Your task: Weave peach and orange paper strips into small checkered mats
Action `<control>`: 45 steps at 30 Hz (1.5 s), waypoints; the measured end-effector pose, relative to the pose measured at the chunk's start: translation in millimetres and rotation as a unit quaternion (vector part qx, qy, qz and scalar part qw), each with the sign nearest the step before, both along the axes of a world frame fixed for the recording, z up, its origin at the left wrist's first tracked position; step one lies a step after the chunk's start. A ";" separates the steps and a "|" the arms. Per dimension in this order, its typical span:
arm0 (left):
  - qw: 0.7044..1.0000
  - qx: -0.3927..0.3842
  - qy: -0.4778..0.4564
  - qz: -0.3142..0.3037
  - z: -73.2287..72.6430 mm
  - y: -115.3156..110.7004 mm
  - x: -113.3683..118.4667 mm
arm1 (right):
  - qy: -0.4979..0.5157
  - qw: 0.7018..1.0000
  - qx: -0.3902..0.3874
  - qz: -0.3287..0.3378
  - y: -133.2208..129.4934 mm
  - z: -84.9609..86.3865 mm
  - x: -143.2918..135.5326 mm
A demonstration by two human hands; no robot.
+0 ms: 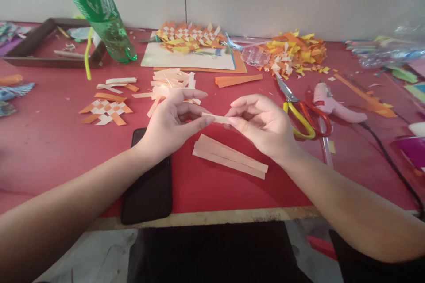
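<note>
A short pale paper strip is stretched between my two hands above the red table. My left hand pinches its left end between thumb and fingers. At the right end, my right hand grips it the same way. Just below them lie several long peach paper strips, overlapping. Behind my left hand is a pile of folded pale pieces. Farther left rests a woven orange and white paper piece.
Scissors and a pink glue gun lie to the right. A black phone is under my left forearm. At the back stand a green bottle and an orange-yellow paper pile.
</note>
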State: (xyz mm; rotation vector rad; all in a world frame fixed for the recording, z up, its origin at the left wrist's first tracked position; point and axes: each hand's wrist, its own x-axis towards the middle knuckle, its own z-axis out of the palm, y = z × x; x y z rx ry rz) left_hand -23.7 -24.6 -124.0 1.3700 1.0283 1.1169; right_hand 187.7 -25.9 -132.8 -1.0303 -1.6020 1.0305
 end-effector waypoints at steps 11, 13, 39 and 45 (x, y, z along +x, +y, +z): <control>1.000 -0.002 0.002 0.006 -1.1 0.3 0.3 | 0.009 1.000 -0.005 -0.007 2.6 -2.2 -1.4; 1.000 -0.008 0.002 0.017 -0.4 0.2 0.8 | 0.016 1.000 -0.005 -0.002 2.2 -2.6 -0.9; 0.992 -0.068 -0.107 0.028 -5.6 13.1 -5.3 | 0.088 0.995 -0.038 -0.024 12.5 -2.0 4.2; 0.993 -0.066 -0.096 0.009 -4.4 12.8 -6.1 | 0.093 0.994 -0.060 -0.007 9.4 3.0 4.4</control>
